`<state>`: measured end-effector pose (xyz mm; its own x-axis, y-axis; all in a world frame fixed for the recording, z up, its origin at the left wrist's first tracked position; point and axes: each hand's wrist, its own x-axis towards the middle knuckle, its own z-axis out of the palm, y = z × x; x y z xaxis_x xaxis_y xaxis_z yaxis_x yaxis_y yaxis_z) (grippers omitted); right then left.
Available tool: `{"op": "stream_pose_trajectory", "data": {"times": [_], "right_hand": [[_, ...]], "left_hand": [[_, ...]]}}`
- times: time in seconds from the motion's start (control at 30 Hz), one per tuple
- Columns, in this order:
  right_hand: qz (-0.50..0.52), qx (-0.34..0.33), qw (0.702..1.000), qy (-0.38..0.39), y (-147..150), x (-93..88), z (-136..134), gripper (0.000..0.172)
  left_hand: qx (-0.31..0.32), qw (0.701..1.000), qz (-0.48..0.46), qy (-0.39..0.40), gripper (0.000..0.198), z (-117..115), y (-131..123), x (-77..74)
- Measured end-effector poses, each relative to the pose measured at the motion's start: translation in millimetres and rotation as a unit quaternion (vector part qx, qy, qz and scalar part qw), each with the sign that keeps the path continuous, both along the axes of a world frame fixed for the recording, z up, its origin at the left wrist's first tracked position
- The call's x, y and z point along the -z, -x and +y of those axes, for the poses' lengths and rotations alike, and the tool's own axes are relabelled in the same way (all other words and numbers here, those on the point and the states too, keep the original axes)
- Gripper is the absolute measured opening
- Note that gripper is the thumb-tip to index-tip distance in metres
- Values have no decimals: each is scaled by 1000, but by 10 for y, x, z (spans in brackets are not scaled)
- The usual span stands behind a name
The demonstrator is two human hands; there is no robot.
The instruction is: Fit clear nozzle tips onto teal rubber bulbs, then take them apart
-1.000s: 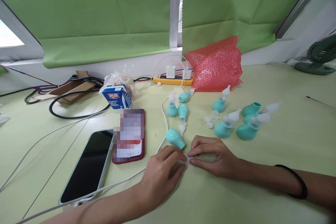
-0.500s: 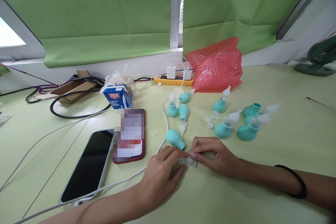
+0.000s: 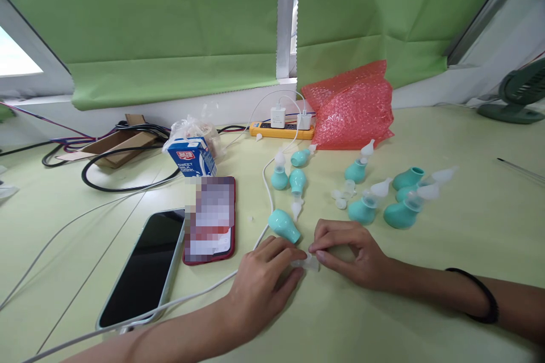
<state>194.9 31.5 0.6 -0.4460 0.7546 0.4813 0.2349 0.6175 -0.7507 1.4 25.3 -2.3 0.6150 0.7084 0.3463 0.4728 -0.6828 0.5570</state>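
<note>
A small translucent plastic nozzle piece [image 3: 311, 264] lies low over the table between my two hands. My left hand [image 3: 266, 278] has its index finger and thumb closed around the left end of this piece. Just right of it, the thumb and fingertips of my right hand [image 3: 351, 252] come together in a pinch; whatever is between them is too small to make out. A teal rubber bulb [image 3: 283, 224] without a nozzle lies on its side just beyond my left fingers. Behind it, a teal bulb [image 3: 297, 180] with a clear nozzle points toward me.
More teal bulbs with nozzles [image 3: 361, 211] stand to the right, near small clear caps [image 3: 340, 202]. Two phones [image 3: 145, 266] and a white cable [image 3: 204, 286] lie at left. Farther back are a blue milk carton [image 3: 191, 157], a yellow power strip [image 3: 264, 131] and red bubble wrap [image 3: 353, 108].
My right fingertips have drawn slightly right, away from my left fingertips, which they were touching. My left hand has barely moved and stays at the nozzle piece.
</note>
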Motion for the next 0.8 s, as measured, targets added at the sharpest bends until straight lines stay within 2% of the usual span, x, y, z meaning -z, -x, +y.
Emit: {"op": "stream_pose_trajectory", "data": {"times": [0.13, 0.8], "right_hand": [[-16, 1, 999, -35, -6, 4, -23, 12], [-57, 3, 995, -87, 5, -1, -45, 12]], "left_hand": [[-3, 1000, 0, -5, 16, 4, -4, 4], [1, 1000, 3, -11, 16, -10, -5, -26]]}}
